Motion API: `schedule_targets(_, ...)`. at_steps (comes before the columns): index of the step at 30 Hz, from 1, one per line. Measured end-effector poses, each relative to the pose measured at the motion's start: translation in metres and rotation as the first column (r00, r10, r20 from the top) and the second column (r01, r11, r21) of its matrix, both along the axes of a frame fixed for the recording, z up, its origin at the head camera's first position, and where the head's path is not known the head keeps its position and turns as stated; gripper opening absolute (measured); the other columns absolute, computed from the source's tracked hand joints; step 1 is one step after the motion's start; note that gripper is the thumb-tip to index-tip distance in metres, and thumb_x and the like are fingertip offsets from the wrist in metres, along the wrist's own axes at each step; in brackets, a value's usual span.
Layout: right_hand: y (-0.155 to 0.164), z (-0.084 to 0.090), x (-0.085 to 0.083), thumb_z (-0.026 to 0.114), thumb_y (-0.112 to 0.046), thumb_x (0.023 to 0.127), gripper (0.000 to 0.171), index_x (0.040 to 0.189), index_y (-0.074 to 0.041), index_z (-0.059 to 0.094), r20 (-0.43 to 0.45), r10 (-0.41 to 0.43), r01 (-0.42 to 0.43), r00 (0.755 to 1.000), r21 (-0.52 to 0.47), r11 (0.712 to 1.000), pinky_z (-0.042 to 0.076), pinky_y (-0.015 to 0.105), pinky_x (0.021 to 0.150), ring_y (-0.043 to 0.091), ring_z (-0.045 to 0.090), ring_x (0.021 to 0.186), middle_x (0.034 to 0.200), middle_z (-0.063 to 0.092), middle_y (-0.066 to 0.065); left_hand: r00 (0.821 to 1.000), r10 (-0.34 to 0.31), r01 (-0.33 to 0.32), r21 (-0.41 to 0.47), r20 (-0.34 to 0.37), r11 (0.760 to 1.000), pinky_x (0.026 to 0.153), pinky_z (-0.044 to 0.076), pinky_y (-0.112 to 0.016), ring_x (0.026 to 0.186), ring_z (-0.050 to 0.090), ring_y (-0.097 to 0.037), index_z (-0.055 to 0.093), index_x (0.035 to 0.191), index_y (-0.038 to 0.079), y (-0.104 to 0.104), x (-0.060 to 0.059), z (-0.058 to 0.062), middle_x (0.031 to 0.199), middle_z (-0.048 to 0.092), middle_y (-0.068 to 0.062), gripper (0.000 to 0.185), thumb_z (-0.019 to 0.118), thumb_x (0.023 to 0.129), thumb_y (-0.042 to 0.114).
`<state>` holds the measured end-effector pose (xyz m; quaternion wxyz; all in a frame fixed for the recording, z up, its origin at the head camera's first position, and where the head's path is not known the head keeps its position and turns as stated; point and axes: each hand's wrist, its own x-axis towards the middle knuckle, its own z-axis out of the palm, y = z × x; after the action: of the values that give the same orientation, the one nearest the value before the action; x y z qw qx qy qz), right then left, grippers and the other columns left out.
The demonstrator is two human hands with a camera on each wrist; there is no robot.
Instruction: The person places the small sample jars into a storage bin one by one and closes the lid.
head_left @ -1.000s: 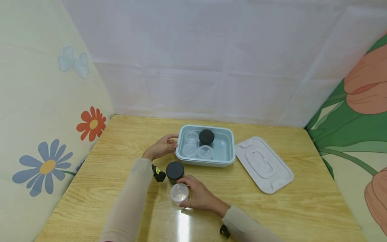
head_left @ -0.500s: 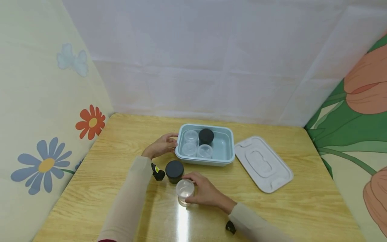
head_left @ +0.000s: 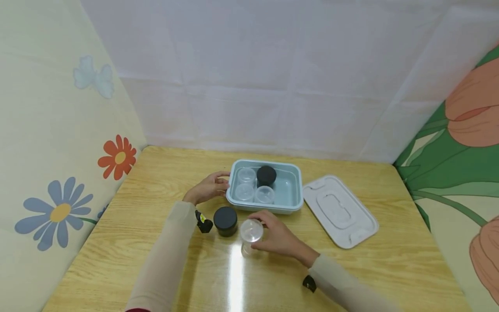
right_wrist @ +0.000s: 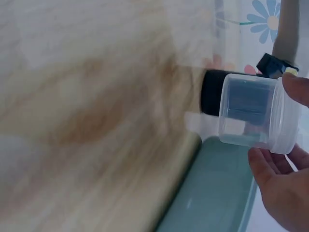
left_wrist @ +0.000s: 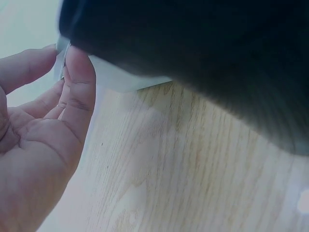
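Right hand (head_left: pixel 277 237) curled round clear jar (head_left: pixel 251 232), lifted off table (head_left: pixel 390 268), at 6 o'clock of blue-grey bin (head_left: pixel 298 190). Left hand (head_left: pixel 206 189) fingers relaxed, tips touching bin's 9 o'clock wall. Black-lidded jar (head_left: pixel 225 220) on table at 9 o'clock of clear jar, just beside. Bin holds three clear jars, one black-lidded. Bin lid (head_left: pixel 340 211) flat at bin's 3 o'clock. Both forearms angle in from 6 o'clock, well apart.

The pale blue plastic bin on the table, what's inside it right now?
Inside the pale blue plastic bin sit three clear plastic jars and one black-lidded jar, grouped at its left end. The jars cover the floor beneath them; the right part looks bare.
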<state>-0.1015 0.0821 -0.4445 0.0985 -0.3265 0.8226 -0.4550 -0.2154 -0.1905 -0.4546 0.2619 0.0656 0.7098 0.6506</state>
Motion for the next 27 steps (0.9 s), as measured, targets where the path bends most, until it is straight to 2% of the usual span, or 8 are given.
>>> schedule_targets(4,0.008,0.008,-0.005,0.084,-0.009,0.069,0.065,0.126,-0.002,0.054,-0.006,-0.018,0.018,1.000,0.000,1.000,0.052,0.033,0.094,0.024,0.055,0.110,0.122,0.055,0.011,1.000,-0.003,0.003,-0.001,-0.003,1.000,0.077,0.055,-0.026,0.084,0.062,-0.012,0.027,0.146,-0.001,0.000,-0.001,0.000,0.102,0.057,-0.005,0.054,0.048,0.096,0.001)
schedule_targets(11,0.021,0.015,-0.016,0.086,-0.013,0.066,0.065,0.124,-0.007,0.056,-0.114,-0.060,0.064,0.992,0.029,0.998,0.049,0.039,0.095,0.022,0.054,0.111,0.121,0.057,0.008,1.000,-0.001,0.001,-0.006,-0.005,1.000,0.079,0.055,-0.028,0.086,0.062,-0.013,0.029,0.145,0.000,-0.001,-0.001,-0.003,0.102,0.059,-0.006,0.052,0.049,0.096,0.002)
schedule_targets(14,0.026,0.020,-0.021,0.086,-0.013,0.066,0.066,0.124,-0.005,0.056,-0.127,-0.068,0.071,0.990,0.023,0.997,0.051,0.040,0.092,0.024,0.056,0.108,0.120,0.058,0.009,1.000,0.001,-0.001,-0.005,-0.005,1.000,0.079,0.055,-0.029,0.086,0.062,-0.013,0.029,0.145,0.000,-0.001,-0.002,-0.005,0.102,0.059,-0.006,0.052,0.049,0.096,0.002)
schedule_targets(17,0.030,0.025,-0.026,0.085,-0.011,0.069,0.065,0.125,-0.001,0.054,-0.085,-0.078,0.079,0.993,0.001,0.997,0.054,0.039,0.090,0.027,0.057,0.107,0.120,0.057,0.013,1.000,-0.002,0.002,-0.004,-0.008,1.000,0.079,0.055,-0.028,0.087,0.062,-0.013,0.029,0.145,0.000,0.000,-0.002,-0.006,0.104,0.059,-0.008,0.053,0.049,0.096,0.002)
schedule_targets(23,0.036,0.033,-0.034,0.081,-0.008,0.073,0.062,0.127,0.002,0.053,0.065,-0.102,0.106,0.993,-0.049,0.993,0.054,0.038,0.092,0.034,0.055,0.112,0.122,0.055,0.018,1.000,-0.003,0.003,0.000,-0.011,1.000,0.078,0.055,-0.028,0.086,0.062,-0.013,0.028,0.145,-0.001,0.000,-0.001,-0.003,0.104,0.059,-0.009,0.054,0.050,0.096,0.003)
schedule_targets(27,0.039,0.034,-0.039,0.081,-0.009,0.074,0.062,0.128,0.000,0.053,0.102,-0.113,0.117,0.988,-0.033,0.993,0.052,0.040,0.094,0.034,0.055,0.114,0.124,0.055,0.017,1.000,-0.010,0.010,0.010,-0.013,1.000,0.078,0.055,-0.027,0.085,0.062,-0.012,0.027,0.145,-0.002,0.000,-0.001,-0.002,0.102,0.059,-0.008,0.054,0.049,0.096,0.002)
